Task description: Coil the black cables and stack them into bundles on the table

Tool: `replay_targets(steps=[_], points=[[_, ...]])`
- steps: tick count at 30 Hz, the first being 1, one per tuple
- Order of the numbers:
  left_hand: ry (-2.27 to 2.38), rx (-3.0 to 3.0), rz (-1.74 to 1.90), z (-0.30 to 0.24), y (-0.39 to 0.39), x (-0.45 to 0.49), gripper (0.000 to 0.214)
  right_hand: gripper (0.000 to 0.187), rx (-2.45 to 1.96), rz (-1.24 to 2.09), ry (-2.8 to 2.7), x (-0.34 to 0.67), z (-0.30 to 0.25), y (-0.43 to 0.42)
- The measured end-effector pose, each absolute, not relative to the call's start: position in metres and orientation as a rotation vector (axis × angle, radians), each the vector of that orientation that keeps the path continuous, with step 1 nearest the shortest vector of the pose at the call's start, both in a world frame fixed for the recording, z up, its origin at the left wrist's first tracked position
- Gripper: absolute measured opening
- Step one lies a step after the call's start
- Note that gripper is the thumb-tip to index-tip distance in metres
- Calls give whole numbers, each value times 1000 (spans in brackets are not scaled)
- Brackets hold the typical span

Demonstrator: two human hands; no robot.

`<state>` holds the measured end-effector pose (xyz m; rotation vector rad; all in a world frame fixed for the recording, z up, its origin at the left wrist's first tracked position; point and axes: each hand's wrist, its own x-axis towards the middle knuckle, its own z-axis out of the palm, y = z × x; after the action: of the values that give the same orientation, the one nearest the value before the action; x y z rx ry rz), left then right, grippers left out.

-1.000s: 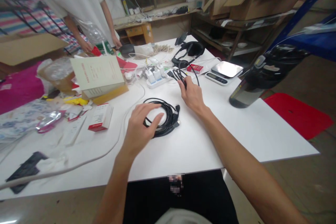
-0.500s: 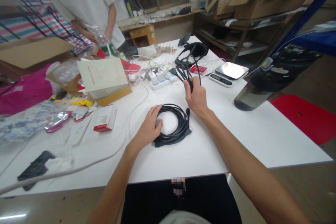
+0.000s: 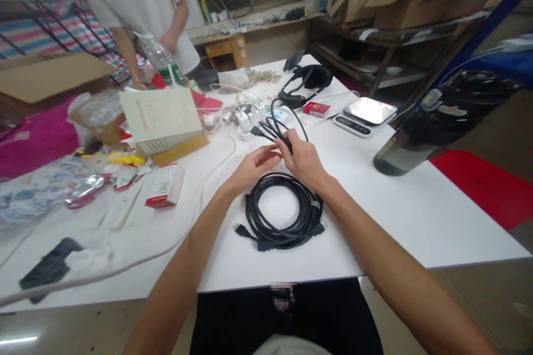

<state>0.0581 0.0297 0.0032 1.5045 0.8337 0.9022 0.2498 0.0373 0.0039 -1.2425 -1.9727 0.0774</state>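
My right hand [image 3: 302, 158] is wrapped around a bundle of black cable [image 3: 272, 125], whose loops and a plug stick out above the fingers. Beside it, my left hand [image 3: 255, 167] reaches in with thumb and fingers apart; its fingertips meet the right hand's, and I see nothing held in it. Just below both hands, a large coil of black cable [image 3: 252, 216] lies flat on the white table [image 3: 400, 222]. Several dark plugs show around the coil's front and sides.
A power strip with white chargers [image 3: 250, 116], a black headset [image 3: 306, 86] and a small scale [image 3: 353, 125] stand farther back. A dark bottle [image 3: 400, 150] leans at the right. Boxes and a pale booklet [image 3: 160, 119] lie left. Another person [image 3: 141, 5] stands behind.
My left hand has left the coil and moved up to my right hand. The right hand has shifted left with its cable. The coil sits slightly nearer and looks turned.
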Motion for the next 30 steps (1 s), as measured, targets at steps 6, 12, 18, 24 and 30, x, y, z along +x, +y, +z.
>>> replay_targets(steps=[6,12,18,24,30], points=[[660,810,1128,-17,43,47,30,40,-1239,64,-2258,242,-1,32],[706,647,1155,-18,47,43,20,37,-1235,129,-2361,238,-3,31],[685,514,1166,-17,50,42,24,40,-1301,184,-2091,243,-2,35],[660,352,1188,-22,58,36,26,51,-1145,385,-1630,250,29,51],[617,298,1192,-24,62,34,29,54,-867,210,-1362,254,115,82]])
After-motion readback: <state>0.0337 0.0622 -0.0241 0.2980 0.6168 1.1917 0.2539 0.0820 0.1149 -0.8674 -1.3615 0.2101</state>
